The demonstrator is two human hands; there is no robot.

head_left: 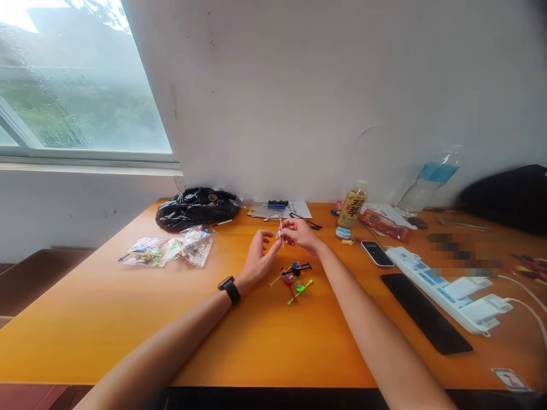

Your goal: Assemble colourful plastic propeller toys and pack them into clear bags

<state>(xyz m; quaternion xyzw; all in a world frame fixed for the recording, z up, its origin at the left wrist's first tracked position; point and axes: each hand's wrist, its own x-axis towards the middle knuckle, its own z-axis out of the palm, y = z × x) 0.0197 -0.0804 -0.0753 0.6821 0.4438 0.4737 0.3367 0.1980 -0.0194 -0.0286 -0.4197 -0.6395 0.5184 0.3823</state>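
Note:
Over the middle of the orange table (106,319), my right hand (301,233) is closed in a pinch on a thin pale stick (281,233) that stands nearly upright. My left hand (260,259), with a black watch on its wrist, hovers just left of the stick with its fingers apart and slightly curled, holding nothing. Just below both hands lies a small cluster of coloured plastic sticks and round pieces (294,276): green, red, yellow, blue and black.
Clear packets of small coloured parts (171,250) lie at the left, with a black plastic bag (196,208) behind them. To the right stand a drink bottle (352,208), a phone (376,253), a white power strip (448,287), a black flat pad (425,313) and a water bottle (427,185).

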